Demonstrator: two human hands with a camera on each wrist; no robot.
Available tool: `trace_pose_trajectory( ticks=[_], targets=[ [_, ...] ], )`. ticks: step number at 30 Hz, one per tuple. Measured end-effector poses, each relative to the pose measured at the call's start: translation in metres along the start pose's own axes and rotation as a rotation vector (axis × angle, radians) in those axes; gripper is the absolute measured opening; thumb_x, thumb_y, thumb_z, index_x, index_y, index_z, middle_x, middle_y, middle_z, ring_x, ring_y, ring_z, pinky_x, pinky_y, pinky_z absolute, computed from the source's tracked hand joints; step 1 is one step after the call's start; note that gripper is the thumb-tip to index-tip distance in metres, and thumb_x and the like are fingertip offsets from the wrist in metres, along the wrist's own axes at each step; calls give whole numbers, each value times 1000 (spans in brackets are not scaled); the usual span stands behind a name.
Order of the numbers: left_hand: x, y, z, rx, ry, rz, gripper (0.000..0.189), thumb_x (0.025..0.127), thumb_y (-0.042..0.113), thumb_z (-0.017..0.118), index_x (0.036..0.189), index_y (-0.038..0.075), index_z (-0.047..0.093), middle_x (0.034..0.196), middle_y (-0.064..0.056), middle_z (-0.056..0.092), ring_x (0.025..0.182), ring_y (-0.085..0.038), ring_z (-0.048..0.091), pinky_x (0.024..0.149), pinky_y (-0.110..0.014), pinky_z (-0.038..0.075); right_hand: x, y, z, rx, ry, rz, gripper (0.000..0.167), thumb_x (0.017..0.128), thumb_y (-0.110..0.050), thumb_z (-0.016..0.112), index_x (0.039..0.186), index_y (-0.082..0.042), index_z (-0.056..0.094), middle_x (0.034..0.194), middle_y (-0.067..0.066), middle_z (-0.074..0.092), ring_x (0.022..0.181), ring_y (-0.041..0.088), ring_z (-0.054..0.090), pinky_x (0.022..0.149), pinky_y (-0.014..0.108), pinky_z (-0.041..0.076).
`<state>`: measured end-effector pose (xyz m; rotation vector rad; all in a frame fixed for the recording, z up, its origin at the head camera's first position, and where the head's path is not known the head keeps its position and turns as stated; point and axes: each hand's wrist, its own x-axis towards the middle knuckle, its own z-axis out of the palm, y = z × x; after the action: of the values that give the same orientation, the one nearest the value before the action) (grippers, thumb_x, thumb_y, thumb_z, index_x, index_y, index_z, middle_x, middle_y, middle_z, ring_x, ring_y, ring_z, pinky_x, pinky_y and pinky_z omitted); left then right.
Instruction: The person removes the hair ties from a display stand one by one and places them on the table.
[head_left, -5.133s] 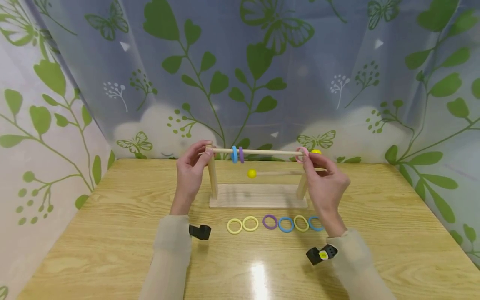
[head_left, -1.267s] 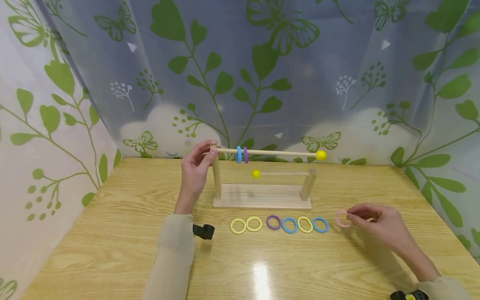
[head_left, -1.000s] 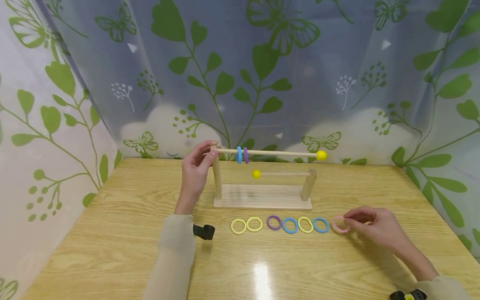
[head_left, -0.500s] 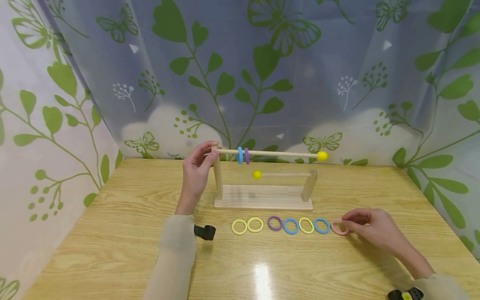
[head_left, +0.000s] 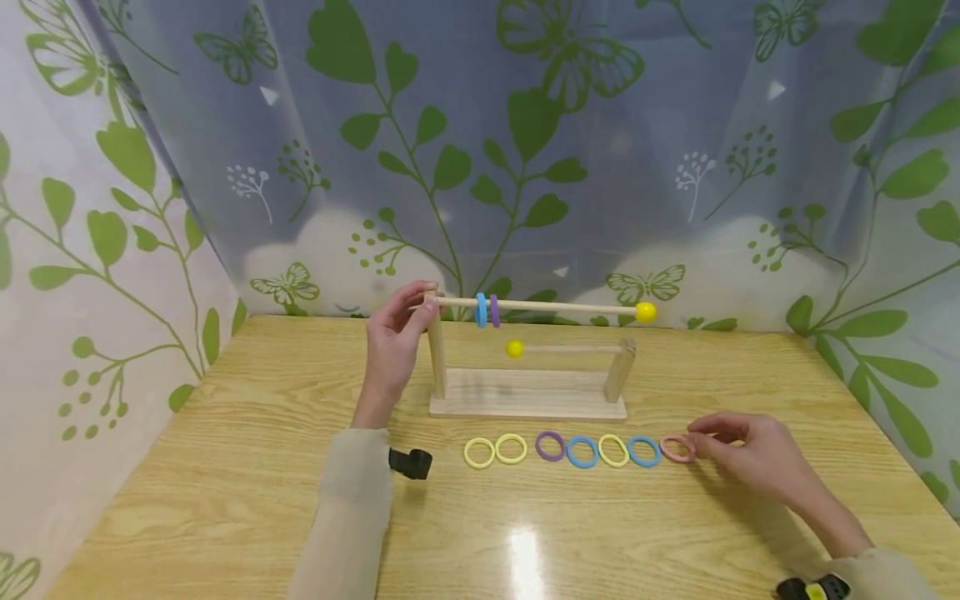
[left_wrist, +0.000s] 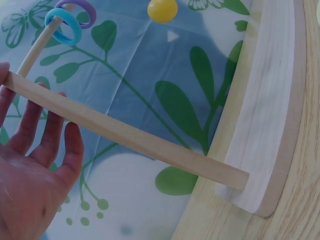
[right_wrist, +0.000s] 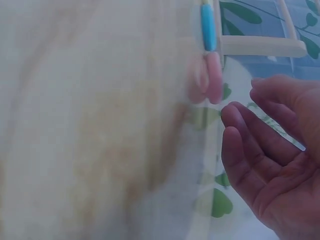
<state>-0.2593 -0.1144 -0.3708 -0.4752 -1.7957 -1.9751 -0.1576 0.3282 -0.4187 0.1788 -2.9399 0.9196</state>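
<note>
My left hand [head_left: 393, 332] grips the top of the left post [head_left: 437, 354] of a wooden ring stand, thumb in front. In the left wrist view, fingers of the left hand [left_wrist: 42, 165] lie behind that post. A blue ring [head_left: 481, 311] and a purple ring [head_left: 495, 311] hang on the upper rod [head_left: 566, 307]. At the right end of a row of rings, a pink ring [head_left: 678, 449] lies flat on the table. My right hand [head_left: 753, 454] is just right of it, and the right wrist view shows a small gap between its loosely bent fingers and the ring.
Left of the pink ring lie a blue ring [head_left: 644, 452], a yellow ring [head_left: 613, 451], another blue ring [head_left: 582, 452], a purple ring [head_left: 551, 447] and two more yellow rings. The stand's base [head_left: 525, 393] sits behind the row. A patterned curtain [head_left: 480, 167] hangs behind the table.
The pink ring has come off the upper rod and down to the row's right end. My right hand has let go of it. The left hand keeps its grip on the post.
</note>
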Motion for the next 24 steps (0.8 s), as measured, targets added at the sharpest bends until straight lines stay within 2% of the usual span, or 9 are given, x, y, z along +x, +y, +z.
trace_pose_trajectory(
  ticks=[10, 24],
  targets=[
    [0, 0, 0, 2, 2, -4, 26, 101, 4, 59, 124, -6, 66, 96, 10, 73, 88, -6, 71, 81, -22, 58, 0, -12, -12, 28, 75, -23, 22, 98, -32, 70, 107, -15, 79, 100, 7, 79, 75, -6, 63, 61, 23, 52],
    [0, -1, 0, -6, -2, -12, 26, 101, 5, 59, 124, -6, 66, 96, 11, 74, 89, -6, 71, 82, -22, 58, 9, -38, -1, 78, 175, -114, 16, 97, -27, 72, 104, -15, 79, 97, 5, 80, 73, -3, 66, 62, 18, 55]
  ],
)
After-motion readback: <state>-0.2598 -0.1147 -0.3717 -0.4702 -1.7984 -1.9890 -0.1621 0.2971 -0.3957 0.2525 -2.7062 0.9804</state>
